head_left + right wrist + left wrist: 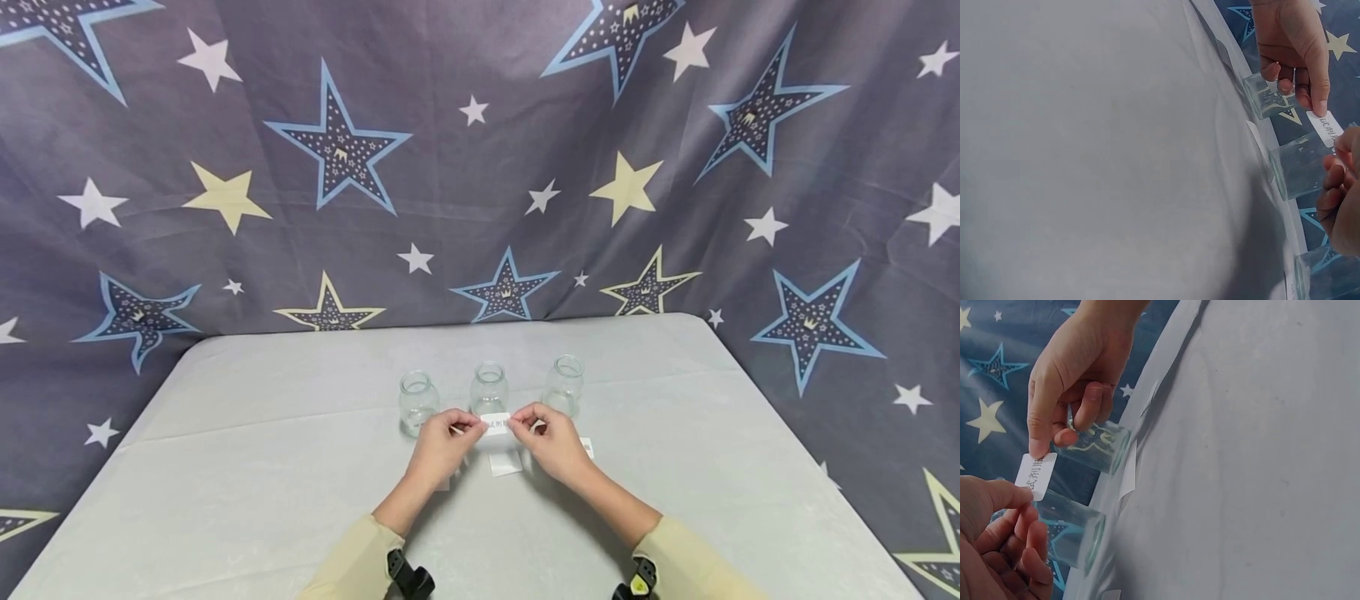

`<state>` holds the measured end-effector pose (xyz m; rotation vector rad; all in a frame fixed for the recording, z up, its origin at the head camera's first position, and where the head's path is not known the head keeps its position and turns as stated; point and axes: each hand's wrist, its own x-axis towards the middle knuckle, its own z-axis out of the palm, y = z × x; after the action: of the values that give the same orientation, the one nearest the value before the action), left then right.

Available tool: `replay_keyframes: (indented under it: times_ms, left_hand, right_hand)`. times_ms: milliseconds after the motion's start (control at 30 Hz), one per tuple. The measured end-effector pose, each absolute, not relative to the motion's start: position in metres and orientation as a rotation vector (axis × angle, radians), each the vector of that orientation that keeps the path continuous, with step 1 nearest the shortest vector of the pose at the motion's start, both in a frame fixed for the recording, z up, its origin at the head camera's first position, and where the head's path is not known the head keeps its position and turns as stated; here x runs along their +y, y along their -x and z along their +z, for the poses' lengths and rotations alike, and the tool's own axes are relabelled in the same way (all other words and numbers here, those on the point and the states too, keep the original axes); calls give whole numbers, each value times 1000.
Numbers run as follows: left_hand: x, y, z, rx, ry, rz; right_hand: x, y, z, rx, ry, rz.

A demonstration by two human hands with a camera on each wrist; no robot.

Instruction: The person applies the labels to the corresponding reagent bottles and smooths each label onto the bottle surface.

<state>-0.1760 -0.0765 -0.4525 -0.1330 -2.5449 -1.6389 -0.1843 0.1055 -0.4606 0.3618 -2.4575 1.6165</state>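
While both hands hold the white printed label [496, 424] above the table [262, 467], note its position: it sits directly between your left hand [442, 446] and your right hand [557, 446], its long axis running left to right from one set of fingertips to the other. Neither hand is nearer; each has one short end. Your left thumb and forefinger pinch the left end, your right thumb and forefinger pinch the right end, and each pinch is closed to the label's thickness. The print faces you.

In the head view, the label overlaps the lower front of the middle jar [489, 388]; you cannot tell whether it touches the glass. The left jar [417, 402] and right jar [564, 387] stand to either side. A pale flat piece [506, 463] lies on the table, nearer you than the label.
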Motion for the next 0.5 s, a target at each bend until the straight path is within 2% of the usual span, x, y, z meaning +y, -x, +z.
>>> replay_keyframes:
  times_ms: [500]
  left_hand:
    - [-76, 183, -456, -2517, 111, -1647]
  right_hand:
    - [103, 194, -463, -2471, -349, 1597]
